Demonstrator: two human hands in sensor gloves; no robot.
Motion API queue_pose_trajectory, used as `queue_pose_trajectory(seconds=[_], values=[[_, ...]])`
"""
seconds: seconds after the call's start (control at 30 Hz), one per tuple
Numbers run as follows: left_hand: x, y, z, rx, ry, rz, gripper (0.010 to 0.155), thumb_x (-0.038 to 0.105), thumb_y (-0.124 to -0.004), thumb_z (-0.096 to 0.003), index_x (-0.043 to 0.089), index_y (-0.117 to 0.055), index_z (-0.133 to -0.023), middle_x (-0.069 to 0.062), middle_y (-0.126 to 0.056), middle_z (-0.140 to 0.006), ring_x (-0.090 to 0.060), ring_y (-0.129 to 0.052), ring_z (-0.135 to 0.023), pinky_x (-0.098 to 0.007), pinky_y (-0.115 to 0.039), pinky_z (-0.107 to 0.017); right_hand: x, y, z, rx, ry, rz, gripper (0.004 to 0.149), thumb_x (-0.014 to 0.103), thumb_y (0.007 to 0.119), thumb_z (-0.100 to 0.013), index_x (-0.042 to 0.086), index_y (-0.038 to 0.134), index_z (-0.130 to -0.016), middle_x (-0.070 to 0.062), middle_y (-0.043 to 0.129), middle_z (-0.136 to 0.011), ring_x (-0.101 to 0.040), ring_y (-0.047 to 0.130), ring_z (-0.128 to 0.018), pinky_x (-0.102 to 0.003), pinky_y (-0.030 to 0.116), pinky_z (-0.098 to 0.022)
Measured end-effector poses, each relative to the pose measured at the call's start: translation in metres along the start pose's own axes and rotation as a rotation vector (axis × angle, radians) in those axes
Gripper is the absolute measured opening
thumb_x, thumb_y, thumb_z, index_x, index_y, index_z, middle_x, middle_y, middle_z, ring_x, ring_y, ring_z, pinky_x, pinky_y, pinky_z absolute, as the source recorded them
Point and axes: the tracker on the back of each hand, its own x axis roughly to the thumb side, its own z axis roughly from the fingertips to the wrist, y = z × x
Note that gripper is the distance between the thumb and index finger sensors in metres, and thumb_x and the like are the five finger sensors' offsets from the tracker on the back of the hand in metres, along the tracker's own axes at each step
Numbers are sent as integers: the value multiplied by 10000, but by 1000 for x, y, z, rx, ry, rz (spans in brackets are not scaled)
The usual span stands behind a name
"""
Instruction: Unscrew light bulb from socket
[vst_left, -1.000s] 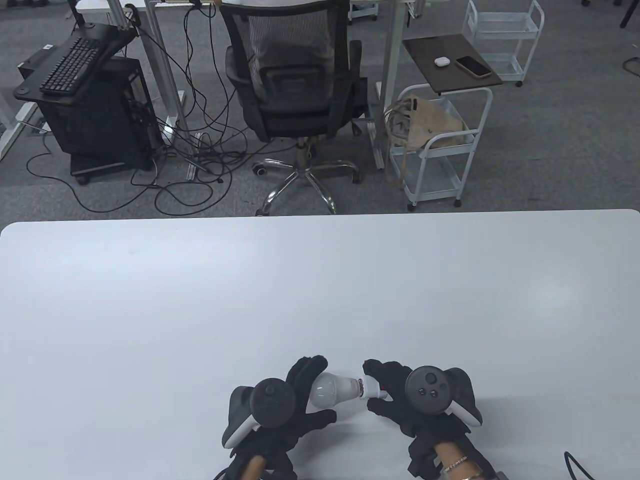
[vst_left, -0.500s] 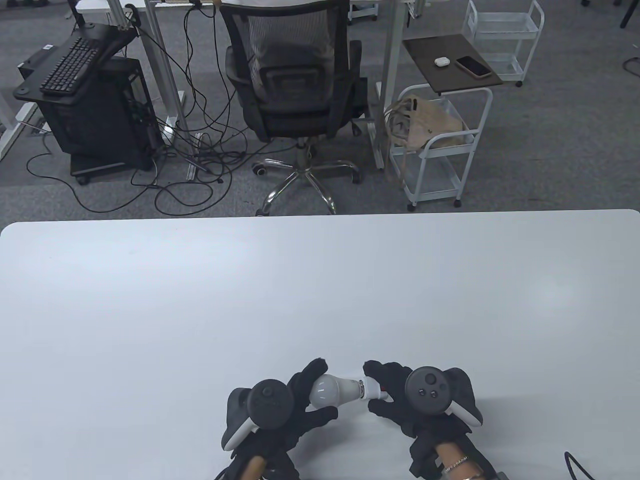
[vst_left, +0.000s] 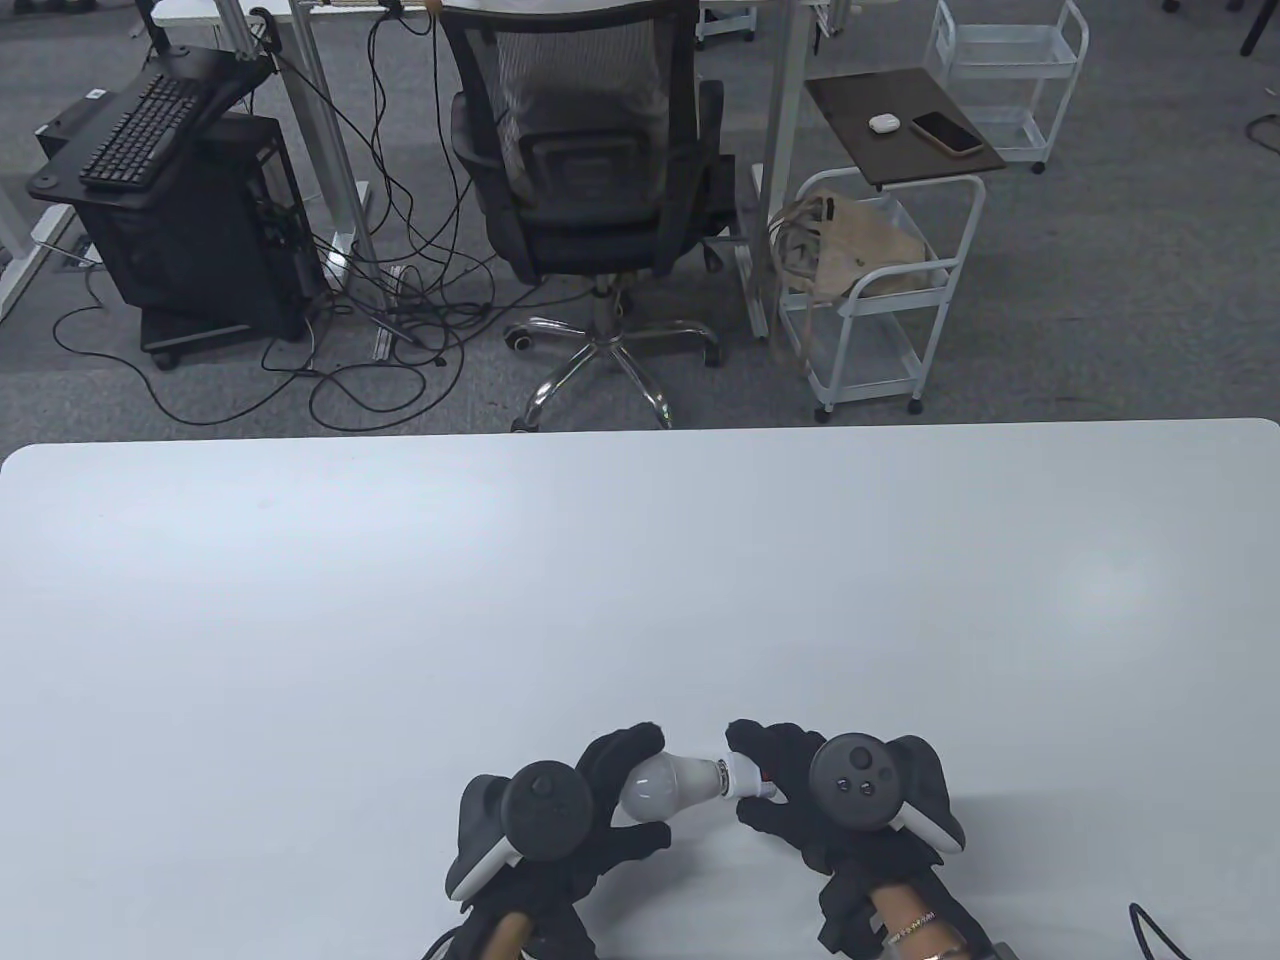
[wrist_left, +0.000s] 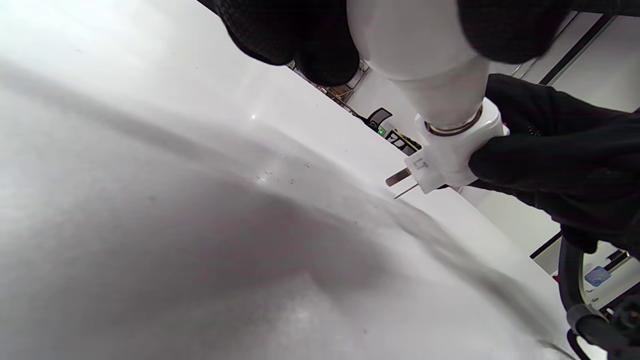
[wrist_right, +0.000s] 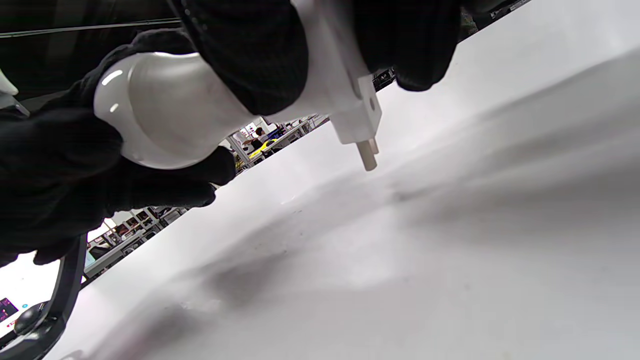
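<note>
- The frosted white round light bulb (vst_left: 652, 783) lies on its side in the air just above the near edge of the wide white bench (vst_left: 640, 560), held between the two hands.
- Its metal screw base meets the small white plastic socket adapter (vst_left: 742, 777) on its right; in the left wrist view a brass-coloured ring shows where the bulb's neck enters the adapter (wrist_left: 452, 150).
- The left hand in a black sensor glove (vst_left: 590, 810) grips the bulb's globe: its fingers (vst_left: 628, 748) curl over the far side, with the thumb closing in from the near side, so the glass is wrapped.
- The right hand in a black sensor glove (vst_left: 800, 790) pinches the adapter: one of the fingers (vst_left: 748, 738) arches over its top and the thumb presses from below.
- In the right wrist view the adapter's flat plug prongs (wrist_right: 367, 152) point down toward the bench and stand clear of it.
- A round dark tracker is strapped to the back of each hand (vst_left: 545, 800), (vst_left: 852, 782).
- Beyond the bench stand a black mesh office chair (vst_left: 585, 170), a white wire trolley holding a beige bag (vst_left: 870, 290) and a black keyboard on a dark stand (vst_left: 135, 130).
</note>
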Motion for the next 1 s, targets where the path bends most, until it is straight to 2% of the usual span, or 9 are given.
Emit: queue_pose_trajectory(seconds=[0.1, 0.13, 0.27, 0.57, 0.8, 1.0], values=[[0, 3, 1, 19, -5, 18, 825, 629, -752, -507, 430, -273, -1149, -114, -598, -1182, -125, -819, -993, -361, -704, -799, 1, 1, 0, 5, -6, 0, 666, 326, 847, -551, 171, 529, -1115, -213, 672, -1009, -402, 758, -906, -583, 484, -752], [-1, 3, 1, 12, -1, 34, 809, 672, -677, -525, 391, -276, -1169, -128, -633, -1157, -131, -836, -974, -363, -719, -785, 2, 0, 0, -7, -15, 6, 667, 325, 849, -548, 176, 527, -1113, -206, 666, -1013, -397, 758, -908, -579, 485, -754], [-6, 4, 0, 15, 19, 116, 805, 682, -671, -524, 364, -325, -1177, -138, -686, -1124, -153, -868, -938, -387, -735, -756, 3, 0, 0, -17, -26, 6, 670, 326, 850, -548, 173, 525, -1113, -206, 667, -1012, -397, 759, -908, -580, 485, -753], [-6, 8, 2, 32, 29, 96, 816, 695, -680, -508, 304, -358, -1148, -131, -734, -1099, -188, -898, -913, -410, -753, -736, -1, -2, 1, -42, 14, 22, 683, 316, 851, -546, 156, 510, -1116, -215, 665, -1012, -406, 755, -909, -583, 484, -750], [-11, 17, 5, 137, 106, 40, 790, 619, -750, -525, 223, -356, -1084, -162, -689, -1135, -252, -865, -958, -447, -734, -752, -7, -8, 2, -78, 44, -16, 688, 317, 849, -548, 145, 501, -1116, -221, 666, -1015, -410, 761, -909, -584, 492, -746], [-18, 28, 2, 247, 256, -32, 775, 606, -759, -533, 178, -393, -1066, -188, -699, -1120, -283, -875, -941, -463, -741, -739, -11, -17, 3, -118, 51, -70, 691, 319, 846, -551, 140, 494, -1118, -220, 665, -1019, -411, 759, -913, -583, 493, -747]])
